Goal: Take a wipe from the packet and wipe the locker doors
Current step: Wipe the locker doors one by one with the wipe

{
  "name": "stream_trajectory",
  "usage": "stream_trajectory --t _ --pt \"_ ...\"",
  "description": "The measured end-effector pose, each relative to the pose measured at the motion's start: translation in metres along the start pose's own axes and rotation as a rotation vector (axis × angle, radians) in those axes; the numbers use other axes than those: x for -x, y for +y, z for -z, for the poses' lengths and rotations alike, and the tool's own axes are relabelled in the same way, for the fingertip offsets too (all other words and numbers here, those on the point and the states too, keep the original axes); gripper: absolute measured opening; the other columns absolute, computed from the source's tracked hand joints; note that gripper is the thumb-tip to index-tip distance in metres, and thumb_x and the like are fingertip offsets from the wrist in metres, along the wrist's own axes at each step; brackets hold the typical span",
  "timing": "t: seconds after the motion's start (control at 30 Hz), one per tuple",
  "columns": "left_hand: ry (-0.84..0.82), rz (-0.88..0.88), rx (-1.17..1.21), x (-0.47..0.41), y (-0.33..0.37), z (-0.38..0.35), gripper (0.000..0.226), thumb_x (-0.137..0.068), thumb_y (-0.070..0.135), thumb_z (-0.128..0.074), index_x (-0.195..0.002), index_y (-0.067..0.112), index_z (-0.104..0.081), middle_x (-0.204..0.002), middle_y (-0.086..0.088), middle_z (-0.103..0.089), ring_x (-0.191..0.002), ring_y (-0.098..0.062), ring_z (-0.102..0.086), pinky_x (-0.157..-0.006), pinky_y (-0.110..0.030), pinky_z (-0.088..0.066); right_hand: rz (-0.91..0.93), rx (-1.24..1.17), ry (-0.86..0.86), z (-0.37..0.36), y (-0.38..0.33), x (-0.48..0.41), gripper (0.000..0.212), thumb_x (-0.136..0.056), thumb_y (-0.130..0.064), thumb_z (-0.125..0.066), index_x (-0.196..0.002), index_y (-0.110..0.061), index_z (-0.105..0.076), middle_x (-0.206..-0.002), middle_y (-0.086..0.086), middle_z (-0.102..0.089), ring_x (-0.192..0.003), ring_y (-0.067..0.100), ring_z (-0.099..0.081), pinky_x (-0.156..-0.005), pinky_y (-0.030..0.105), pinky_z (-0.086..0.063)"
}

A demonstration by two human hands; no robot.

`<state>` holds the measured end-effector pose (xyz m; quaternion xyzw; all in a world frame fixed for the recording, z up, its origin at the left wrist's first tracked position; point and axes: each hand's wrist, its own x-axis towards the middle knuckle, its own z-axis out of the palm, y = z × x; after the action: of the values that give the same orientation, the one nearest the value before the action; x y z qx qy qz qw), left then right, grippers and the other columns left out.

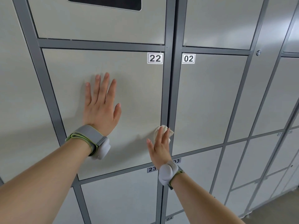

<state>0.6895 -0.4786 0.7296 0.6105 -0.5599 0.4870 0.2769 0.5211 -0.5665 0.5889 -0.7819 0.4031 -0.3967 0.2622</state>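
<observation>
Left hand flat and spread wide on the pale grey metal locker door numbered 22, palm pressed to the panel's middle, holding nothing. Right hand down at that same door's lower right corner, fingers extended, pinning a crumpled white wipe against the door's edge and the dark grey frame strip beside it. Wipe poking out above the fingertips, bunched, overlapping the seam toward the matching grey door numbered 02. Grey wristbands with rounded pods on both wrists, left and right. Below door 22, door labelled 23. Wipe packet nowhere in shot.
</observation>
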Motion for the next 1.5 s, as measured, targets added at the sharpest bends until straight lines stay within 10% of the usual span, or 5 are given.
stream_trajectory --t 1.5 --pt "0.21 0.082 -0.094 -0.135 -0.008 0.027 0.064 -0.09 0.028 -0.034 -0.145 -0.004 -0.024 -0.153 -0.019 -0.023 -0.143 -0.036 -0.016 -0.116 -0.044 -0.005 0.791 0.34 0.426 0.127 -0.118 -0.154 0.081 -0.093 -0.062 -0.006 -0.148 -0.003 -0.016 -0.157 0.017 -0.008 -0.146 0.028 0.0 -0.119 0.033 0.005"
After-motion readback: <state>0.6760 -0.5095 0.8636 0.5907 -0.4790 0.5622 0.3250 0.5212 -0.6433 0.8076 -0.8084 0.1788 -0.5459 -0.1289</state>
